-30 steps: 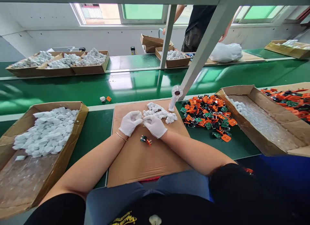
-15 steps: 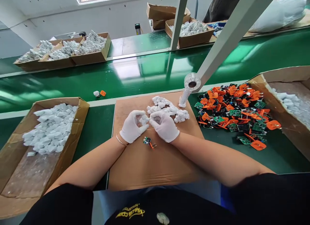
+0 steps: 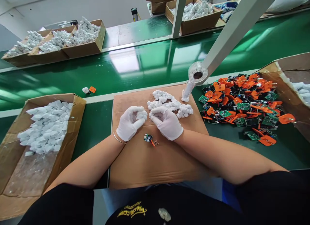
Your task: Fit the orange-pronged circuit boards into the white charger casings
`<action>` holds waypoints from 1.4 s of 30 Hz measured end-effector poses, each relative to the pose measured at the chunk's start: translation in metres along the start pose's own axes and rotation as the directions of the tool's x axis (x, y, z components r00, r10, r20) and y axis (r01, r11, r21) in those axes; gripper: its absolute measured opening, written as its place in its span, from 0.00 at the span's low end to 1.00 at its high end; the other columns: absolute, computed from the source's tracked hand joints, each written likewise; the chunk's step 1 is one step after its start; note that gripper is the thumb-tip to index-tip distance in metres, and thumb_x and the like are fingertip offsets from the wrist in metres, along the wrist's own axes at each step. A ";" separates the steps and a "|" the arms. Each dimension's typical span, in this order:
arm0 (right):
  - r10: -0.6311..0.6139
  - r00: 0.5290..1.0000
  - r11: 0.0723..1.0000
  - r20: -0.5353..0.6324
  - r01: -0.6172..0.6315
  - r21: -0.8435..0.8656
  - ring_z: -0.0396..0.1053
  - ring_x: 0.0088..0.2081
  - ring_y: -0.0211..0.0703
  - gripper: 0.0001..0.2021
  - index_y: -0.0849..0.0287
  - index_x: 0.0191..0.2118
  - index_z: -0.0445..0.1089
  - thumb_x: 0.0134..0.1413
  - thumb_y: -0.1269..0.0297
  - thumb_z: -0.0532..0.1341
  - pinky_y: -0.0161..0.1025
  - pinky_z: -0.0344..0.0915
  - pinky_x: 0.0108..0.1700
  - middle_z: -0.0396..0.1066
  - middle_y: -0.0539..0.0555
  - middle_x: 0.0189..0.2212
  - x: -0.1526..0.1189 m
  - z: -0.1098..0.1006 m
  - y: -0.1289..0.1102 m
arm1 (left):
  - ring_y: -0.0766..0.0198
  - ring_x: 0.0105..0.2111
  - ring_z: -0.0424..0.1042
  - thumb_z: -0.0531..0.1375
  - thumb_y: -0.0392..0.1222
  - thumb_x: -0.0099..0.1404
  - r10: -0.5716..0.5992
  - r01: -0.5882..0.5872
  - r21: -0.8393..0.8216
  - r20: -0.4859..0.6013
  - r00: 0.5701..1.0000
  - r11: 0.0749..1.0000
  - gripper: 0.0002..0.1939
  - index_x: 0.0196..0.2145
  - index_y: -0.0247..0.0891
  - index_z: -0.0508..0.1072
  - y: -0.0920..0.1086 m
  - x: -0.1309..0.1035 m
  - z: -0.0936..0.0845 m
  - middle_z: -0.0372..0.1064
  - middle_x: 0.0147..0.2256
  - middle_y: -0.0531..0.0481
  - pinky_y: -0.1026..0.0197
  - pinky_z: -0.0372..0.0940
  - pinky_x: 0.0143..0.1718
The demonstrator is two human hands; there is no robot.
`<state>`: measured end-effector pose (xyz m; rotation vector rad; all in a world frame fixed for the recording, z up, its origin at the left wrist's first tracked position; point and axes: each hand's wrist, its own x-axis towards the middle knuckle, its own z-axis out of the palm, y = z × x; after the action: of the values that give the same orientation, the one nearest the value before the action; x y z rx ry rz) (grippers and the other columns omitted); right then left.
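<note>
Mid-frame, left hand [image 3: 128, 123] curled around white bits [image 3: 141, 115], right hand [image 3: 168, 123] bunched, its hold I can't tell, board [image 3: 148, 138] below, parts heap [image 3: 242, 105] at right.

The bench [image 3: 97, 128] is carrying a box [image 3: 78, 112] at its left end, a cardboard sheet [image 3: 157, 167] reaching from its near edge almost to its far edge, a heap [image 3: 243, 106] of orange-and-green parts just right of the sheet, and a second box [image 3: 278, 73] at its right end. On the sheet, white pieces [image 3: 167, 104] are lying towards the far edge, a ring-topped stand [image 3: 187, 92] is standing at the far right corner, and a board [image 3: 148, 138] is lying near the middle. Beyond the bench's far edge, a green strip [image 3: 97, 70] is holding a white lump [image 3: 85, 90] just beside an orange part [image 3: 92, 89].
</note>
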<state>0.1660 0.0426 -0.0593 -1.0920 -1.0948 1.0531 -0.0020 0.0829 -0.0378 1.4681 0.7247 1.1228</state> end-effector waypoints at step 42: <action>0.026 0.968 0.986 0.248 0.016 -0.166 0.73 0.34 0.41 0.14 0.58 0.43 0.76 0.49 0.64 0.69 0.38 0.73 0.38 0.78 0.53 0.35 -0.004 -0.004 -0.018 | 0.61 0.36 0.72 0.69 0.32 0.56 0.277 -0.334 0.451 0.189 0.942 0.828 0.11 0.36 0.42 0.75 0.000 -0.002 -0.001 0.71 0.34 0.49 0.55 0.70 0.39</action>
<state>0.1712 0.0349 -0.0422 -1.1144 -1.4028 1.1405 -0.0036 0.0813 -0.0385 2.1161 0.7330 1.1316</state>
